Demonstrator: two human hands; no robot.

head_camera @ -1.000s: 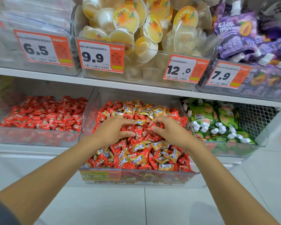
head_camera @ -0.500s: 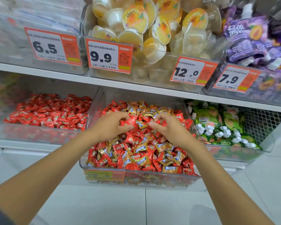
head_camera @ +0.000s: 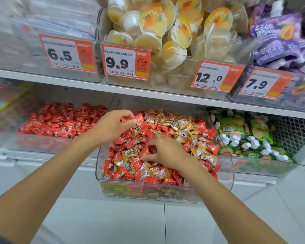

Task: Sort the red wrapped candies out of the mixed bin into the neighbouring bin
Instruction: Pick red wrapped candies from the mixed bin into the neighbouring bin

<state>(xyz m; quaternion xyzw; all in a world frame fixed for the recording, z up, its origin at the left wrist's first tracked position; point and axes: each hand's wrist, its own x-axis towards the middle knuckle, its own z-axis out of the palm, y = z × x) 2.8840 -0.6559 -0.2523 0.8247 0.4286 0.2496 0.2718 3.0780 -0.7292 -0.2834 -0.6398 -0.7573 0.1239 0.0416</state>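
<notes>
The left hand [head_camera: 111, 128] pinched red candies [head_camera: 136, 120] above the heap, ready for the neighbouring bin [head_camera: 11, 141]; the right hand [head_camera: 165, 152], fingers curled, seemingly nipped another in the mixed bin [head_camera: 225, 175].

1. The left hand [head_camera: 111, 126] holds red candies [head_camera: 138, 120] over the mixed bin [head_camera: 227, 180].
2. The right hand [head_camera: 167, 152] pinches one red candy [head_camera: 146, 150] in the pile.
3. The neighbouring bin [head_camera: 51, 144] on the left has only red ones.

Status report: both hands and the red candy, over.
Left hand pinches a red candy above the mixed bin. Right hand down in the pile, grip unclear. Nothing between candy and the red bin on the left.
</notes>
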